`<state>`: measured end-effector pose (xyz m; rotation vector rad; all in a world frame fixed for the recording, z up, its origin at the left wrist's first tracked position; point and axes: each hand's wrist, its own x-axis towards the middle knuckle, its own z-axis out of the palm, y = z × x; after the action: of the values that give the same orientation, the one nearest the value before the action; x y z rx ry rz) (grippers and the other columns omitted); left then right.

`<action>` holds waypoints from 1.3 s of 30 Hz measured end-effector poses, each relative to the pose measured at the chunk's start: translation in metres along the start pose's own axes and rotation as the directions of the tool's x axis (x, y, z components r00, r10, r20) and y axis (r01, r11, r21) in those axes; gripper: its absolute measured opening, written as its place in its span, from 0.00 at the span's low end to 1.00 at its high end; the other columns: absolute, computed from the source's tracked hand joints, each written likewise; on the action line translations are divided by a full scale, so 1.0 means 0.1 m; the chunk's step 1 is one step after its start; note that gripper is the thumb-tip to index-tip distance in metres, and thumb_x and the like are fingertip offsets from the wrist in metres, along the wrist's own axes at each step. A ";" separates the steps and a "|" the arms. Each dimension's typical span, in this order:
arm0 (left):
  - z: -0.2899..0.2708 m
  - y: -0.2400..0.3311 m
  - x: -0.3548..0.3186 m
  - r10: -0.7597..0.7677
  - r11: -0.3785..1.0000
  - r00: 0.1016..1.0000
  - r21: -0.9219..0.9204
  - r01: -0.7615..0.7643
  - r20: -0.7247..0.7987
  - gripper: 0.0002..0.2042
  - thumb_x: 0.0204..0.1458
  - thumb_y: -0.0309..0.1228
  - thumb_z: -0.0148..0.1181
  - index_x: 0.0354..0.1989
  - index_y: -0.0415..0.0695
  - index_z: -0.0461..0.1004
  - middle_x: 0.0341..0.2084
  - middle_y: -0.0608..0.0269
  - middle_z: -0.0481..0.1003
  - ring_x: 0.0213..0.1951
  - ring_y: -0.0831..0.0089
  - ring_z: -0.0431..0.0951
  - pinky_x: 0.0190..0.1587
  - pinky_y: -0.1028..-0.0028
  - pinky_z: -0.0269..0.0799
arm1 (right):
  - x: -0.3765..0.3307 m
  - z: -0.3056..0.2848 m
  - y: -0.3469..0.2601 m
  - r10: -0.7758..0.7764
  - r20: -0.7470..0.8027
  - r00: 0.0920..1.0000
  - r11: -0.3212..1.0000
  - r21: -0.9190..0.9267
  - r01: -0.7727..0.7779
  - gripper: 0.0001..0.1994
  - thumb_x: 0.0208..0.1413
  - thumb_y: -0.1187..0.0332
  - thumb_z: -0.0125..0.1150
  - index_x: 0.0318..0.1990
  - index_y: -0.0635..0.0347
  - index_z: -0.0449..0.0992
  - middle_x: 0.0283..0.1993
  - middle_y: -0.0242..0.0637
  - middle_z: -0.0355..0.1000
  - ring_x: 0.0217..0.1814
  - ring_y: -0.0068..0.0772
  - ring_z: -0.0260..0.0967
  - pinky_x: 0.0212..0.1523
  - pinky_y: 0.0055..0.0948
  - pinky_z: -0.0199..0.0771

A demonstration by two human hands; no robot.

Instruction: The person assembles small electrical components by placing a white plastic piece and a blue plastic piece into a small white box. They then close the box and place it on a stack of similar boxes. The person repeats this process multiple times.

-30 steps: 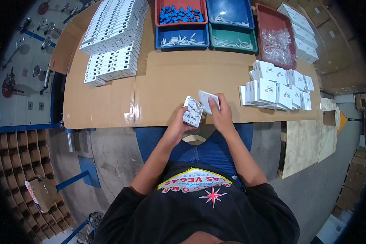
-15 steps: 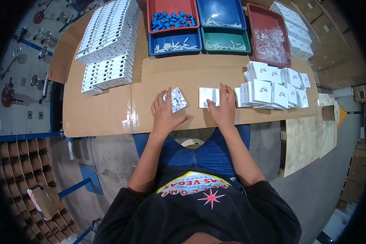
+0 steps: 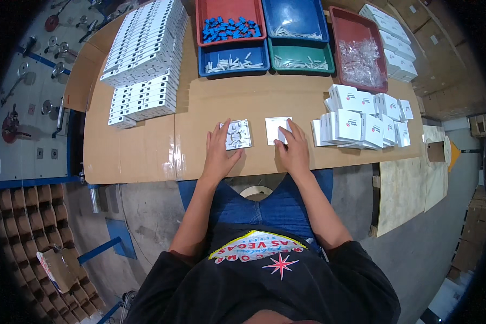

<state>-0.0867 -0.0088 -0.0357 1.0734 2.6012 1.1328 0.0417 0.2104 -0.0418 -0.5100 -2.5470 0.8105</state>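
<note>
My left hand [image 3: 219, 154] lies along the left edge of a square white plastic housing [image 3: 240, 135], its fingers outstretched and thumb apart. Molded round shapes show on the housing's upward face. To the right, a plain white square cover [image 3: 273, 127] lies flat on the cardboard-topped table. My right hand [image 3: 295, 153] touches that cover's right side with its fingers spread, hiding the lower right part. A gap of bare cardboard separates the two pieces.
Tall stacks of white housings [image 3: 146, 46] stand at the left. Behind are trays: blue parts in a red tray [image 3: 229, 8], white pins in blue [image 3: 202, 65] and green [image 3: 329, 56] ones, clear bags in another red tray [image 3: 351, 19]. White boxes [image 3: 349, 125] are piled right.
The white housing has turned from a tilt to nearly square with the table edge. My left fingers have straightened along its side. My right hand has shifted slightly toward me.
</note>
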 end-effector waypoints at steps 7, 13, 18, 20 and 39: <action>-0.06 -0.01 -0.14 -0.065 0.982 0.988 0.168 0.087 -0.137 0.46 0.50 0.39 0.73 0.76 0.41 0.55 0.72 0.40 0.58 0.74 0.44 0.55 0.75 0.45 0.44 | 0.04 -0.17 -0.12 -0.031 -0.072 0.997 0.994 0.100 0.038 0.16 0.57 0.70 0.68 0.52 0.64 0.81 0.67 0.52 0.69 0.69 0.55 0.65 0.67 0.46 0.68; -0.03 -0.07 -0.20 -0.106 0.978 0.985 0.165 0.128 -0.133 0.45 0.51 0.43 0.72 0.75 0.40 0.55 0.71 0.42 0.59 0.73 0.45 0.56 0.76 0.44 0.43 | 0.48 -0.96 -0.16 -0.042 -0.159 0.986 0.986 0.151 0.067 0.09 0.61 0.67 0.65 0.44 0.60 0.82 0.45 0.43 0.80 0.48 0.45 0.80 0.48 0.40 0.78; -0.02 -0.03 -0.21 -0.114 0.965 0.977 0.215 0.151 -0.178 0.45 0.50 0.47 0.71 0.73 0.39 0.57 0.69 0.45 0.62 0.74 0.48 0.56 0.75 0.44 0.44 | 1.44 -1.79 0.47 -0.003 -0.179 0.984 0.994 -0.110 -0.017 0.11 0.65 0.61 0.61 0.47 0.54 0.83 0.40 0.44 0.83 0.40 0.50 0.81 0.40 0.44 0.79; 0.00 -0.03 -0.18 -0.109 0.970 0.977 0.193 0.144 -0.181 0.45 0.50 0.47 0.72 0.73 0.39 0.58 0.69 0.45 0.63 0.74 0.48 0.56 0.75 0.44 0.45 | 1.87 -2.06 1.06 0.127 -0.098 0.987 0.964 -0.223 -0.147 0.12 0.59 0.62 0.64 0.47 0.55 0.83 0.44 0.47 0.82 0.45 0.53 0.81 0.45 0.47 0.79; 0.04 -0.03 -0.18 -0.090 0.957 0.971 0.252 0.146 -0.220 0.42 0.51 0.46 0.71 0.71 0.40 0.61 0.67 0.47 0.65 0.72 0.48 0.59 0.74 0.44 0.47 | 2.68 -1.94 2.67 0.538 -0.218 0.814 0.662 -0.490 -0.568 0.17 0.57 0.65 0.58 0.52 0.60 0.80 0.56 0.55 0.78 0.61 0.58 0.76 0.61 0.54 0.74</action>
<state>-0.0734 -0.0193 -0.0436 0.8655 3.0050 0.9326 -0.0334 0.6250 0.0135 -1.5311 -2.5599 0.2085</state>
